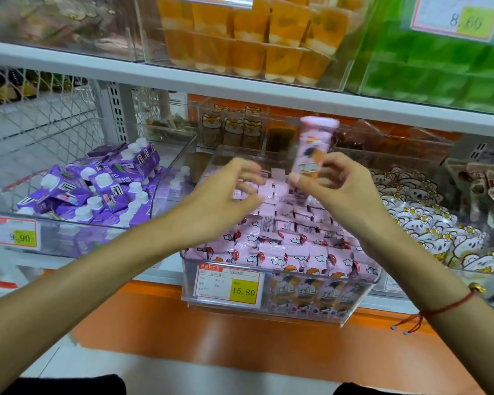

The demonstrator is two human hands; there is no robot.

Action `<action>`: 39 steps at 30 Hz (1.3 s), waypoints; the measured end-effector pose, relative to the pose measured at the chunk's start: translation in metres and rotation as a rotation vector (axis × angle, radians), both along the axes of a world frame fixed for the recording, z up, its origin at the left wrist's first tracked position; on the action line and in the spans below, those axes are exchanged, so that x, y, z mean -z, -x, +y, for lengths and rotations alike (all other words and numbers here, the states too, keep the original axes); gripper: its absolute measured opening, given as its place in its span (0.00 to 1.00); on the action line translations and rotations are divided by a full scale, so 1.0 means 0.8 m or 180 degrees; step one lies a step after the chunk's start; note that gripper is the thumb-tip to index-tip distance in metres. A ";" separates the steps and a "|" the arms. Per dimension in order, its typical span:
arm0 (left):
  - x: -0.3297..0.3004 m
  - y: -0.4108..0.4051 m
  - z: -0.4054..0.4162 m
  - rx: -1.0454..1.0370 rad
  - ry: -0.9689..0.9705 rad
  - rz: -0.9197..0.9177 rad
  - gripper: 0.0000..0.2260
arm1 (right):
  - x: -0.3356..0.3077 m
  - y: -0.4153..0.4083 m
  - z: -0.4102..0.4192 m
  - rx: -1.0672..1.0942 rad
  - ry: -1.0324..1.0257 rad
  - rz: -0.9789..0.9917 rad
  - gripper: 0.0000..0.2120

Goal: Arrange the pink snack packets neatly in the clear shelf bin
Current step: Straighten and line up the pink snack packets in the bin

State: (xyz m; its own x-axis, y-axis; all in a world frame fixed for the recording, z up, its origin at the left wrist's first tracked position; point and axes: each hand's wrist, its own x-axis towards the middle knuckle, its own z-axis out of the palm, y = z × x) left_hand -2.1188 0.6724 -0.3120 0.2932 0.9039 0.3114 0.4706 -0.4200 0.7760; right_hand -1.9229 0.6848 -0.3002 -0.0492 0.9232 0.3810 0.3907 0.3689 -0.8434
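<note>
Left hand (237, 189), fingers loosely spread, holding nothing, hovers over the clear plastic shelf bin (280, 303) heaped with pink snack packets (283, 238). Right hand (334, 186) pinches one upright pink packet (314, 149) by its lower end; likely light, crinkly, slippery film.

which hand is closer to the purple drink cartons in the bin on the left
Left. The left hand hovers open over the pink packet bin, just right of the purple cartons. The right hand is farther right, holding a pink packet upright.
</note>
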 end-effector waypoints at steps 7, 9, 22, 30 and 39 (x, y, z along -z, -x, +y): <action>0.009 0.014 -0.007 -0.0107 -0.0772 0.2675 0.13 | 0.023 0.022 0.001 -0.0078 0.0354 0.0256 0.26; 0.005 0.016 -0.004 -0.0134 -0.0742 0.2766 0.14 | 0.033 0.027 -0.002 -0.0014 0.0059 -0.0219 0.27; 0.007 0.019 0.001 -0.0190 -0.0579 0.2626 0.14 | 0.032 0.002 0.001 -0.0591 -0.0278 -0.2628 0.16; 0.013 0.012 -0.002 -0.0268 -0.0903 0.2118 0.15 | 0.028 0.005 -0.001 -0.0606 -0.0283 -0.2783 0.12; 0.032 0.000 -0.003 0.0187 -0.0798 0.2036 0.18 | 0.004 -0.027 0.013 0.0150 -0.0430 -0.2274 0.09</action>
